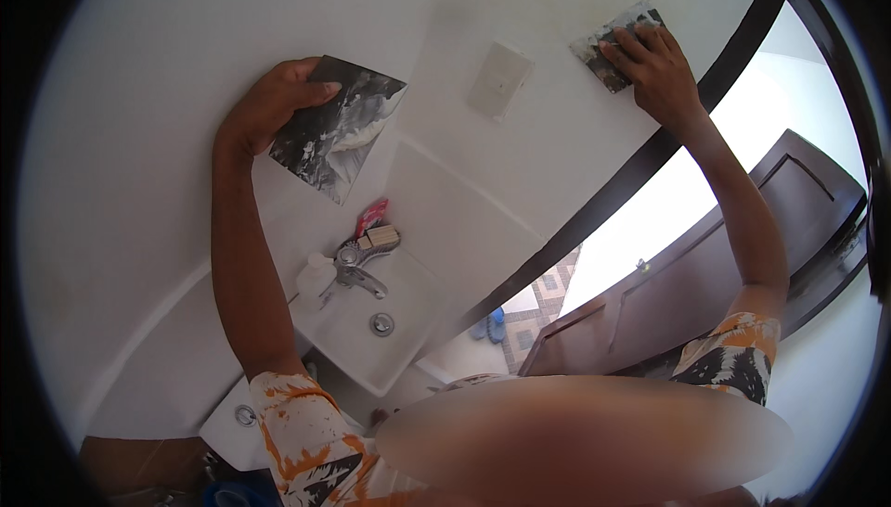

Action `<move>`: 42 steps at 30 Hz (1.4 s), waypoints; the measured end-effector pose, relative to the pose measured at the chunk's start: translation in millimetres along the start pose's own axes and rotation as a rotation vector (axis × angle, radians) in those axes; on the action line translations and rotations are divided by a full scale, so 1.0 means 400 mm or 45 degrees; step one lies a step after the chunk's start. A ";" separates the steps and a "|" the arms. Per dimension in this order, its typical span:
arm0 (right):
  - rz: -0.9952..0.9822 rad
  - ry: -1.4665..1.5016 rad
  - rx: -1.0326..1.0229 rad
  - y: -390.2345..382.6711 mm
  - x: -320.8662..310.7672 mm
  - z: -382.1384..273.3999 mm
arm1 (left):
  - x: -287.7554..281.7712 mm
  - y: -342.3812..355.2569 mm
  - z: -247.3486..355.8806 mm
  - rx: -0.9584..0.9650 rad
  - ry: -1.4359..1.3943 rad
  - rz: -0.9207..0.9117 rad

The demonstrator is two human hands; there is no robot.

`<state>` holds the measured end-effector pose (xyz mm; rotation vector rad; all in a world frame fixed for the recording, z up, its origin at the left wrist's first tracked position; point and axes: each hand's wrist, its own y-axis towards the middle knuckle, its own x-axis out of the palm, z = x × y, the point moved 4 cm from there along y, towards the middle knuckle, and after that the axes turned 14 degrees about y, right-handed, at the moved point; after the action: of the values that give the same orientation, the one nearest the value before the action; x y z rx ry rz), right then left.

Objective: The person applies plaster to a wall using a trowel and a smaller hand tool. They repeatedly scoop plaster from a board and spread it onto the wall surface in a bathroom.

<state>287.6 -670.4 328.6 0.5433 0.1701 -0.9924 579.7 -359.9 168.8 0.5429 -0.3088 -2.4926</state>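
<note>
I stood in a small white room and watched two hands up by the white wall (566,145). The left hand (264,103) had a firm hold of a dark, flat, square board (320,150) streaked with white paste (357,136). Its thumb was on the front, near the top corner, and its other fingers were mostly hidden behind.

The right hand (664,80) was higher and further to the right. It had hold of a smaller, flat, four-sided piece (599,54), dark with white smears. Its fingers were bent and a little spread over the face. I couldn't tell if any fingertip went behind it. The piece lay along the wall and seemed to touch it.

The board was well apart from the small piece, off to its left and lower down. The thickest paste was along the board's right side, the side facing the right hand. The small piece was tilted, with its longer way slanting up to the right. A white plate (501,80) sat on the wall between them. A white sink (422,294) with a silver tap (362,280) was under the board.
</note>
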 end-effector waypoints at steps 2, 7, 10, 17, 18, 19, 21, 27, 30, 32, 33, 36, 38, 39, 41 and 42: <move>-0.081 -0.048 0.044 -0.031 -0.018 -0.013 | -0.001 0.008 -0.009 -0.030 -0.010 -0.006; 0.083 -0.024 -0.033 0.085 -0.059 0.036 | 0.001 0.013 -0.004 -0.063 0.084 0.017; 0.166 0.121 -0.283 0.237 -0.025 0.050 | 0.004 0.003 0.008 -0.061 0.031 0.017; -0.136 0.048 -0.348 0.401 0.133 -0.018 | 0.003 -0.002 0.012 -0.100 0.066 0.068; -0.083 0.060 -0.342 0.381 0.126 -0.010 | 0.004 -0.002 0.012 -0.069 0.052 0.056; -0.031 0.076 -0.338 0.334 0.106 0.009 | 0.005 -0.003 0.012 -0.050 0.039 0.044; 0.023 0.045 -0.204 0.231 0.073 0.040 | 0.006 -0.004 0.010 -0.059 0.043 0.020; 0.074 -0.200 0.033 -0.057 -0.019 0.049 | 0.003 -0.002 0.012 -0.055 0.061 0.053; 0.003 -0.169 0.117 -0.099 -0.061 0.024 | 0.004 0.003 0.007 -0.079 0.060 0.012; 0.079 -0.282 0.185 -0.076 -0.096 0.036 | 0.001 0.007 0.006 -0.086 0.076 -0.003; 0.176 -0.350 0.233 -0.048 -0.112 0.056 | 0.002 0.008 0.005 -0.088 0.092 -0.014; 0.299 -0.681 0.426 0.043 -0.129 0.149 | -0.001 0.008 0.005 -0.073 0.092 0.003; 0.223 -0.517 0.699 0.075 -0.086 0.195 | 0.000 0.006 0.006 -0.055 0.078 0.014; 0.213 -0.553 0.712 0.086 -0.061 0.192 | 0.002 0.003 0.007 -0.048 0.068 0.008; 0.197 -0.633 0.503 0.071 -0.018 0.136 | 0.004 0.000 0.010 -0.031 0.043 0.004; 0.111 -0.536 0.513 0.055 0.018 0.088 | 0.004 -0.002 0.011 -0.021 0.029 0.009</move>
<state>306.0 -684.3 363.7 0.6864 -0.4342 -1.0387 576.3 -360.0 171.8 0.5619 -0.2807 -2.4781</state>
